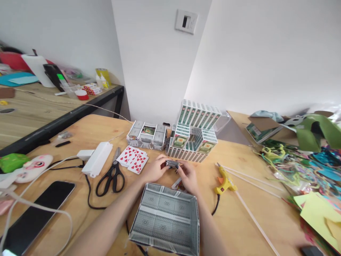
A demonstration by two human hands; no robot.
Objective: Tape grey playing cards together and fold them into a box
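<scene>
Between both hands is a small stack of playing cards (172, 163), seen nearly edge-on. My left hand (156, 168) grips its left end, and my right hand (188, 176) holds the right end with fingers bent around it. Just below the hands stands an open tray-like box (163, 217) built from grey-backed playing cards. A card (179, 185) lies partly hidden behind its far wall, beside my right hand. Several heart cards (134, 158) lie face up to the left. Beyond the hands sit a card-covered structure (146, 135) and stacked green-and-white card boxes (195, 129).
Black-handled scissors (113, 174), a white power adapter (97, 159) and a phone (39, 213) with looping cables lie left. A yellow glue gun (226, 180) and glue sticks (255, 222) lie right, near colourful scraps (287, 167). A wall stands behind the table.
</scene>
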